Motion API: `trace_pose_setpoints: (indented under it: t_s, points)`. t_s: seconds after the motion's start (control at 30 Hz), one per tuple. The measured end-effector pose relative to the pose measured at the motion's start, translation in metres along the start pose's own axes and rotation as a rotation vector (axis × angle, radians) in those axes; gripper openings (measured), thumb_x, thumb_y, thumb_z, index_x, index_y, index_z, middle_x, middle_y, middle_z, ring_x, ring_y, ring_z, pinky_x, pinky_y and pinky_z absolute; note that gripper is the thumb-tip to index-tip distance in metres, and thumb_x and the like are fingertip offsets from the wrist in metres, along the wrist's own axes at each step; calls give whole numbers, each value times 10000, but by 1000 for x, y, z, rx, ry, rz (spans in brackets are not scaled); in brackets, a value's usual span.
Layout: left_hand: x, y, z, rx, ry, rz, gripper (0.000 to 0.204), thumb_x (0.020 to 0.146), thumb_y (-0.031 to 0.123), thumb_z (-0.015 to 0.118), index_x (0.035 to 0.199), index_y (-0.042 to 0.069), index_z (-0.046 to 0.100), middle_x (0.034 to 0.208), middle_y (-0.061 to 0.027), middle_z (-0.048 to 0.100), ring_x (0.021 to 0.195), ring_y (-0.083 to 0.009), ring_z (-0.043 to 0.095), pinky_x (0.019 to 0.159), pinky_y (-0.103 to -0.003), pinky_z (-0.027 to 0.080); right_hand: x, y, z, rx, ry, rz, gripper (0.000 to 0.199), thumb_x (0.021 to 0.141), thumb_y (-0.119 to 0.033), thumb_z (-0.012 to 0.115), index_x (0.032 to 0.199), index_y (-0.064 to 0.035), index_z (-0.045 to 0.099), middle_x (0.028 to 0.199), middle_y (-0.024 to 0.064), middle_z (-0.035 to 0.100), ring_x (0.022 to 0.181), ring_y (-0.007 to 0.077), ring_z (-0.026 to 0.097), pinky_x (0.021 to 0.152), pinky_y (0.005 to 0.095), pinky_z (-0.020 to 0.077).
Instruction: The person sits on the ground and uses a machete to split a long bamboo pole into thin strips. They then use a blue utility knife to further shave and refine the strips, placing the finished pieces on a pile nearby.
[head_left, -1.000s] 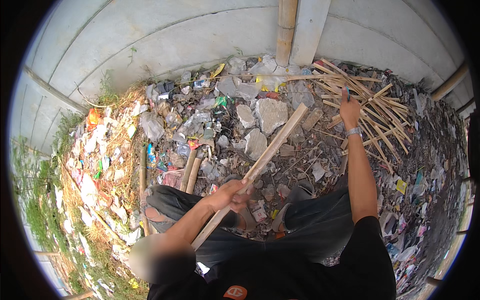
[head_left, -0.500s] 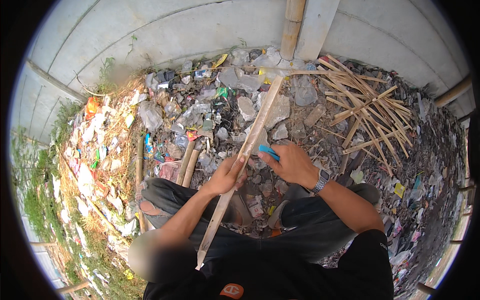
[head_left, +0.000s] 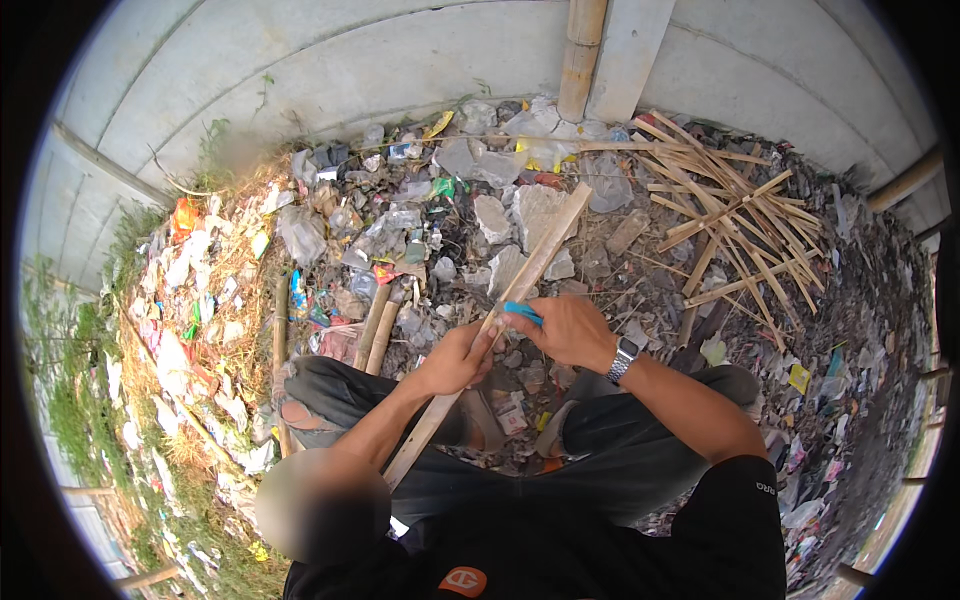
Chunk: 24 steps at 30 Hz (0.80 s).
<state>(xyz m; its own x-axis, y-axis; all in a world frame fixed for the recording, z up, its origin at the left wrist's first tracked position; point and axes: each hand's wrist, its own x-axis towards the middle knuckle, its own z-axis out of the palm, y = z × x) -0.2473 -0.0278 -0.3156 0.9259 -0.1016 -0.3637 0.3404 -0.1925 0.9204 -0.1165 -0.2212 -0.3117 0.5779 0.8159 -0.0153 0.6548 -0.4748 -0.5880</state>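
My left hand is wrapped round a long, pale bamboo strip. The strip slants from near my lap up to the right, its far end over the rubble. In my closed right hand is a blue utility knife, its front end against the strip just above my left fingers. The blade cannot be made out at this size. Both hands are close together above the gap between my bent legs.
A criss-cross pile of bamboo strips lies at the far right. Broken concrete and plastic litter cover the ground ahead. Thicker bamboo poles lie by my left knee. A grey panel wall with a bamboo post stands behind.
The strip has come down toward me and tilts more to the right. My right hand has moved left, bringing the knife onto the strip. My left hand has shifted slightly right, still gripping.
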Motion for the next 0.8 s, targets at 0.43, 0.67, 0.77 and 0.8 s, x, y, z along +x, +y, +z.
trace_pose_setpoints:
  t_s: [0.43, 0.67, 0.77, 0.8]
  points:
    - [-13, -2, -5, 43, -99, -24, 434, 1113, 372, 368, 982, 7, 564, 567, -14, 492, 457, -114, 501, 461, -297, 412, 24, 161, -144, -113, 673, 628, 768, 1000, -652, 452, 719, 38, 639, 597, 220, 576, 589, 411, 576, 612, 504, 451]
    - [-15, -5, -12, -31, -92, -50, 424, 1112, 368, 376, 989, 15, 576, 558, -2, 468, 452, -96, 476, 457, -281, 394, -26, 153, -229, 427, 1104, 504, 655, 1027, -556, 522, 634, -34, 472, 528, -22, 347, 511, 121, 305, 507, 345, 269]
    - [-10, 3, -10, -72, -96, -60, 387, 1111, 335, 386, 981, 30, 585, 557, -4, 486, 446, -104, 477, 464, -293, 399, -12, 127, -178, 234, 839, 338, 652, 1028, -541, 529, 656, -7, 494, 546, -2, 376, 514, 124, 339, 502, 345, 291]
    - [-11, 3, -10, -79, -94, -62, 387, 1111, 335, 386, 982, 30, 584, 558, -3, 486, 446, -103, 476, 464, -292, 398, -4, 93, -157, 170, 764, 287, 659, 1020, -556, 534, 687, 14, 532, 561, 34, 405, 528, 141, 375, 507, 357, 322]
